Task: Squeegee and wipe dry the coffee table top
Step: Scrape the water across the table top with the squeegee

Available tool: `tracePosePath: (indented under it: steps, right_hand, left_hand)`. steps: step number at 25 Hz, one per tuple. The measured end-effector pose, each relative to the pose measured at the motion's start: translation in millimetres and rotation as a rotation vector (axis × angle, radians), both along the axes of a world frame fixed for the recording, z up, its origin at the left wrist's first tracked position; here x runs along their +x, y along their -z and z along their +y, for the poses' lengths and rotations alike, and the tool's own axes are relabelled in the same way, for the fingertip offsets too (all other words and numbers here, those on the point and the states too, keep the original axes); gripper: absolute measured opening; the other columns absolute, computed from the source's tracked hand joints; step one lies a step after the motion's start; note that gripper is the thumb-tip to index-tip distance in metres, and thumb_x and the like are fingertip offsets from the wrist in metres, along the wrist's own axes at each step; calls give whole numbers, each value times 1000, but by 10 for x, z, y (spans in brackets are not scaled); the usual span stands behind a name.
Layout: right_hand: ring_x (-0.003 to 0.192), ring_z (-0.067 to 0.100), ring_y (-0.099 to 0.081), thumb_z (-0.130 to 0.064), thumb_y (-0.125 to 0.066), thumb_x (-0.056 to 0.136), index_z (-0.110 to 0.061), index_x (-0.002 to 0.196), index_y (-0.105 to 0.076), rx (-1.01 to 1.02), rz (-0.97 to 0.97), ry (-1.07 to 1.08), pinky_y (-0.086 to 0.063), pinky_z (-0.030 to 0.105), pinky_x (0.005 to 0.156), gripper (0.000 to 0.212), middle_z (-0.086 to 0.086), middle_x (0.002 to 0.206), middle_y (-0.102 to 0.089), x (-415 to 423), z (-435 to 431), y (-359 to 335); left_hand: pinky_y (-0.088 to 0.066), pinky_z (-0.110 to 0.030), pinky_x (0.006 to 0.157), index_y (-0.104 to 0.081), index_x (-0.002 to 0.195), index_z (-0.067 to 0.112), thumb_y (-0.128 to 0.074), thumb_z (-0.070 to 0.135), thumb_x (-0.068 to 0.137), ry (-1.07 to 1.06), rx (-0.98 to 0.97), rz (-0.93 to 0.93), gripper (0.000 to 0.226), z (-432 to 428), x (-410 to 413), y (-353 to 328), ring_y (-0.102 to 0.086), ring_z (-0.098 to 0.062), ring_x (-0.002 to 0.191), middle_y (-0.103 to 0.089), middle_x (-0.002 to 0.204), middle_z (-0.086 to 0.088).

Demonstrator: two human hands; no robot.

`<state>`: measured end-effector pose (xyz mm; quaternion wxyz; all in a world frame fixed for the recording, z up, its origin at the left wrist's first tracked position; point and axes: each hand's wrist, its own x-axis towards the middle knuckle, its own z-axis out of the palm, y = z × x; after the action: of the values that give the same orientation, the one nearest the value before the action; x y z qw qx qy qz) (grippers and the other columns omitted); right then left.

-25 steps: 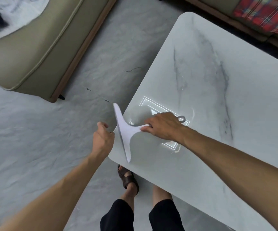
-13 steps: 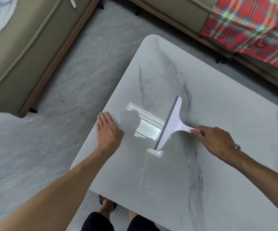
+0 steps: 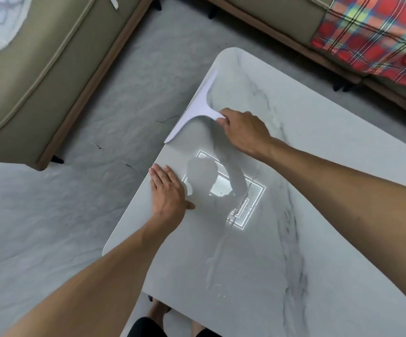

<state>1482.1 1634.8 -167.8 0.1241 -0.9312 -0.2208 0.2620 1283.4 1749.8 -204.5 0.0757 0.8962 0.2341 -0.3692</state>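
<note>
head view, and the squeegee (image 3: 198, 110) is now right out at the left edge of the coffee table top (image 3: 331, 181), its blade lying along the rim near the far left corner. half a second ago it stood well in on the marble, beside the bright ceiling-light reflection, so a stroke has just run across to the edge. the right hand (image 3: 244, 132) is curled closed around the handle, fingers wrapped tight at the neck. the left hand (image 3: 169, 190) lies flat and spread on the top near the left rim, holding nothing, much where it was a moment back. by my read, this pass pushes water off the side, and a streak of droplets (image 3: 215, 268) on the near part of the top says more strokes are needed. no drying cloth in sight. the handle's end is buried under the right hand, the blade's rubber edge is too pale to pick out, and the table's right side runs out of frame.
</note>
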Motion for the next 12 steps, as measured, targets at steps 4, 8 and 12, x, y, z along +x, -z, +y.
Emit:
tracePosePath:
  steps: [4, 8, 12]
  right_hand:
    - [88, 43, -61, -39, -33, 98, -32, 119, -50, -54, -40, 30, -42, 40, 68, 29, 18, 99, -69, -299, -874, -47]
    - [82, 41, -62, -44, -31, 100, -31, 125, -51, -227, -9, 101, -44, 38, 65, 34, 14, 93, -70, -712, -1853, -289]
    - [72, 37, -61, -48, -30, 98, -27, 119, -53, -226, 38, 162, -45, 37, 61, 38, 6, 75, -64, -735, -2127, -614]
  left_hand:
    - [-6, -47, 121, 6, 146, -13, -70, 58, 73, 5, 4, 2, 127, 0, 5, -3, 3, -51, 144, 5, 151, -42]
    - [-7, -47, 121, 7, 146, -13, -67, 61, 74, 15, 17, 19, 126, -1, 18, -3, 2, -51, 144, 5, 151, -42]
    - [-14, -45, 120, -5, 147, -9, -67, 51, 80, -17, 4, -16, 110, 27, 60, -82, -7, -48, 145, -6, 152, -39]
